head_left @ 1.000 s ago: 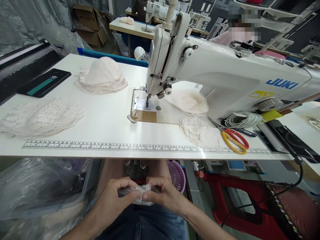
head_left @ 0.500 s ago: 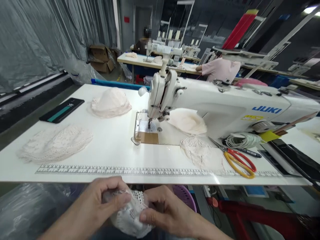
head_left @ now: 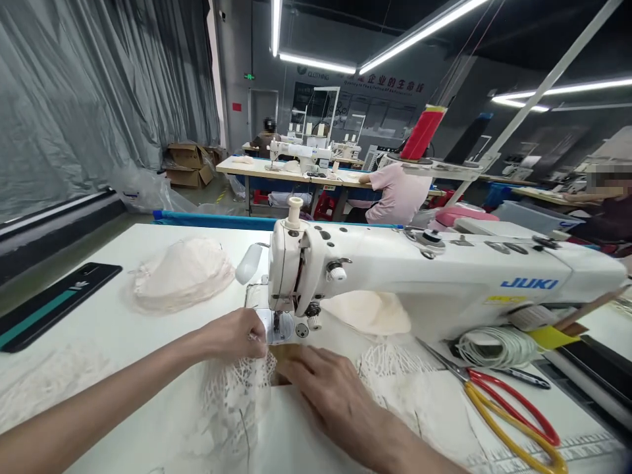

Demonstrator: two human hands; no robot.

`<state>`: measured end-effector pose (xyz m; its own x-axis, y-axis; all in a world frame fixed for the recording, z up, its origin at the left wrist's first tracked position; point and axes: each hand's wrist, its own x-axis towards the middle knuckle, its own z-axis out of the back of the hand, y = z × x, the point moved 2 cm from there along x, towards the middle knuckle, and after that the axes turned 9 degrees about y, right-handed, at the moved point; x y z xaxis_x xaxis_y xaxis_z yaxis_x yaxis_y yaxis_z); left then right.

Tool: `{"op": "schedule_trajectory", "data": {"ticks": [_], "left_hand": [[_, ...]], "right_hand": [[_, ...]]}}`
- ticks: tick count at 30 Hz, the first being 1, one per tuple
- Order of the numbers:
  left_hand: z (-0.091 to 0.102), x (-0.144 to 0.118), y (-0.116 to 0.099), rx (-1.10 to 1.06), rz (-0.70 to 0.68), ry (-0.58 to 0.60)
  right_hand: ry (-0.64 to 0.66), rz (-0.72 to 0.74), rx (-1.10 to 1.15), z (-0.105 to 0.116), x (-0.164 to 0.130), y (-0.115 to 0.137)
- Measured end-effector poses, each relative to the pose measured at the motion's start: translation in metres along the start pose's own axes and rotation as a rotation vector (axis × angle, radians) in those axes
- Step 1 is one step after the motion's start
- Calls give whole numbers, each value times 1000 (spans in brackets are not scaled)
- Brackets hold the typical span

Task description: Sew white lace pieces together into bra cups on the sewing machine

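Observation:
My left hand (head_left: 239, 334) is closed in a pinch on a piece of white lace (head_left: 237, 395), just left of the presser foot (head_left: 277, 324). The lace hangs down toward me over the white table, with a dark thread across it. My right hand (head_left: 328, 388) lies over the front of the machine bed, its fingers together and their tips at the lace's upper right edge. Its thumb is hidden. Both hands are at the needle area of the white sewing machine (head_left: 395, 263).
Pale fabric cups (head_left: 182, 273) are stacked at the back left, beside a black and green case (head_left: 59, 303). More lace (head_left: 395, 368), scissors (head_left: 513, 408) and a coiled cord (head_left: 494, 345) lie at right. Cream fabric (head_left: 368, 313) sits under the machine arm. A person in pink (head_left: 399, 194) sits beyond.
Both hands have risen from below the table's front edge to the presser foot, bringing the lace along. The lace now hangs spread out instead of bunched. The view has tilted up and come closer.

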<state>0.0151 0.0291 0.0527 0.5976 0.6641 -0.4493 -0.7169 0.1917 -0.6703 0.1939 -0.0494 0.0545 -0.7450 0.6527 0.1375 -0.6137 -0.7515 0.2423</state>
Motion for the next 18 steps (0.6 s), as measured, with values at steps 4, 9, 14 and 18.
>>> {"op": "schedule_trajectory", "data": {"ticks": [4, 9, 14, 18], "left_hand": [[5, 6, -2, 20, 18, 60], [9, 14, -2, 67, 17, 70], [8, 14, -3, 128, 9, 25], [13, 16, -1, 252, 30, -132]], "right_hand": [[45, 145, -94, -8, 10, -11], [19, 158, -125, -19, 9, -18], [-7, 154, -95, -18, 5, -19], [-5, 146, -85, -19, 6, -19]]}}
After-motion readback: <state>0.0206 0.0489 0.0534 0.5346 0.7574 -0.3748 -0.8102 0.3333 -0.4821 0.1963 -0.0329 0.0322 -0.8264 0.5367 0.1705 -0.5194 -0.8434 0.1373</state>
